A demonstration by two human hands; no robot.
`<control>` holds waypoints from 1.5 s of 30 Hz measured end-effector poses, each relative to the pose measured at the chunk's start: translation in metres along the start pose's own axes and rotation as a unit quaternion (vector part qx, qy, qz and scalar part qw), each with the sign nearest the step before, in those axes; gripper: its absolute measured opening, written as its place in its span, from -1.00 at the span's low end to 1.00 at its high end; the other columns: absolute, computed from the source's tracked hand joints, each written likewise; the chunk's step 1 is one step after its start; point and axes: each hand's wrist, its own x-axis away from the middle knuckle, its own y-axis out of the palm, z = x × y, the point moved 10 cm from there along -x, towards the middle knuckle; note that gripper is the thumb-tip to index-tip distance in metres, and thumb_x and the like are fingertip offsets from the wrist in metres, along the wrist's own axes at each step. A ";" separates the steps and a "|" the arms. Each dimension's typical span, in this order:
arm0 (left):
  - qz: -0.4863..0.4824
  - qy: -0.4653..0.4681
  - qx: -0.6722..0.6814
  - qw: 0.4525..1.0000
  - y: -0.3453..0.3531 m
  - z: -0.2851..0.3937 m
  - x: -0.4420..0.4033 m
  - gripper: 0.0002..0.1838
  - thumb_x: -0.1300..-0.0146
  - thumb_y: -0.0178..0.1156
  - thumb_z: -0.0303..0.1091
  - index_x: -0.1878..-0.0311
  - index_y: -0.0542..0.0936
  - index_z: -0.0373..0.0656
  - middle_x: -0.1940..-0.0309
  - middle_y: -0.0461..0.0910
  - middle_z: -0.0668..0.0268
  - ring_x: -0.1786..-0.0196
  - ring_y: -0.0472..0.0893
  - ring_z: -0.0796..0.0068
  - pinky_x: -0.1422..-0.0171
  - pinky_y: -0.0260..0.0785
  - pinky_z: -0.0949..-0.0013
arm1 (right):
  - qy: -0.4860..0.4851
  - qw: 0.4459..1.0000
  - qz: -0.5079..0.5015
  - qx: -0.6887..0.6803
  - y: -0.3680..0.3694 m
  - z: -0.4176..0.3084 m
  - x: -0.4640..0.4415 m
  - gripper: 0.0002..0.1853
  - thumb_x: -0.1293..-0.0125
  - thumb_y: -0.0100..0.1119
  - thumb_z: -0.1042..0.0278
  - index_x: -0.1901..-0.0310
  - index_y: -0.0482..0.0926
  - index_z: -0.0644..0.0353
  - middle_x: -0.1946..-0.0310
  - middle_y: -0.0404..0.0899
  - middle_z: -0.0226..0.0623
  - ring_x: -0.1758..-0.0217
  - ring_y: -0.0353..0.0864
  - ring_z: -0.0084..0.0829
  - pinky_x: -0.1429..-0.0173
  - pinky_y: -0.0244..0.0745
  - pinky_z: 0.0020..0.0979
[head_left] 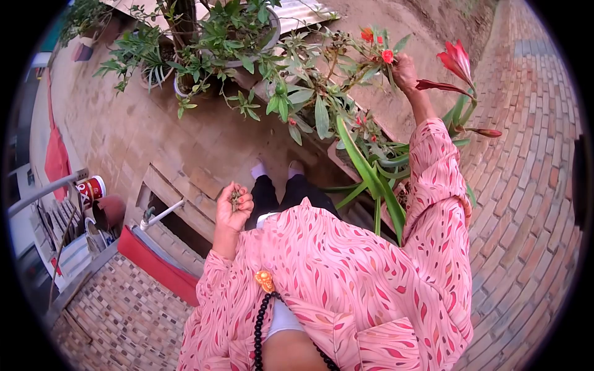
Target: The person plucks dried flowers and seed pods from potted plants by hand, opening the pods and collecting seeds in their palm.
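My left hand (226,213) is held low in front of my body, palm up. Its fingers curl around a small bunch of dry, brownish-green plant bits (235,199). My right hand (405,73) reaches far out to the right, among the tips of a leafy plant (322,116). Its fingers are bent closed right beside a small red flower (387,56); what lies between them is hidden by the hand. Another orange-red flower (367,35) sits just beyond. A large red trumpet-shaped bloom (456,60) stands to the right of my wrist.
Long strap leaves (362,162) arch up between my arm and legs. A potted shrub (238,37) stands at the top. On the left are a water tap pipe (164,214), a red-and-white bucket (93,187) and a folded red umbrella (57,157). Brick paving (513,204) runs along the right.
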 end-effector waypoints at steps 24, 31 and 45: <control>-0.020 -0.044 -0.013 0.999 0.012 -0.006 -0.003 -0.79 -0.26 0.01 -0.28 0.45 0.39 -0.18 0.52 0.32 0.31 0.58 0.25 0.59 0.59 0.09 0.60 | -0.168 0.925 0.087 0.330 -0.051 -0.101 -0.007 -0.85 -0.13 -0.11 0.57 0.26 0.41 0.19 0.37 0.54 -0.13 0.36 0.57 -0.15 0.34 0.46 -0.22; -0.110 -0.080 0.027 0.990 0.064 -0.032 -0.011 -0.80 -0.23 0.04 -0.28 0.42 0.39 -0.19 0.50 0.31 0.32 0.55 0.23 0.59 0.56 0.10 0.60 | -0.076 0.971 0.017 -0.227 -0.078 -0.188 0.016 -0.77 -0.23 0.03 0.50 0.07 0.50 0.28 0.33 0.58 -0.34 0.35 0.54 -0.63 0.28 0.46 -0.60; -0.124 0.008 0.069 0.990 0.088 0.014 -0.011 -0.81 -0.23 0.05 -0.26 0.32 0.51 -0.19 0.35 0.55 0.27 0.23 0.54 0.33 0.09 0.41 0.17 | -0.225 0.901 -0.286 -0.237 0.105 -0.369 0.144 -0.77 -0.03 0.03 0.69 0.23 0.49 0.27 0.46 0.48 -0.15 0.44 0.50 -0.17 0.39 0.38 -0.34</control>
